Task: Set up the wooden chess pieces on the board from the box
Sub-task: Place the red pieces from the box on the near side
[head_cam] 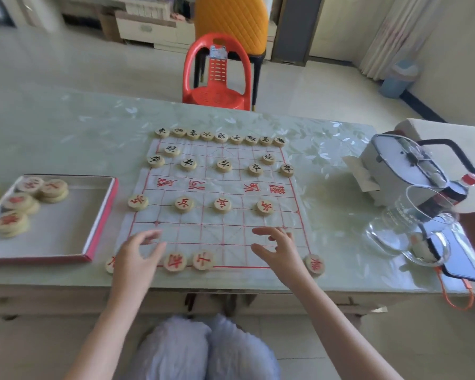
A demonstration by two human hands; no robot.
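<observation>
At lower centre of the frame, both hands are held just above the near rows of the board (220, 231): the left hand (137, 255) with fingers loosely curled and nothing seen in it, the right hand (279, 249) with fingers spread and released. Motion blur is present, and whether a piece lies under the right fingers cannot be told. Black pieces (221, 137) are seen laid out across the upper part of the board. The red side is judged about half done: four red soldiers (222, 204) are placed mid-board, a few back-row pieces (175, 262) are set at lower left, and one corner piece (314, 264) at lower right. Remaining red pieces (17, 204) are stacked in the box (102, 215) at left of the frame, well apart from both hands. The step in hand is judged as filling the red back row. Next, a reach left to the box is called for, with one disc pinched off a stack and set on a free intersection without placed discs being knocked.
</observation>
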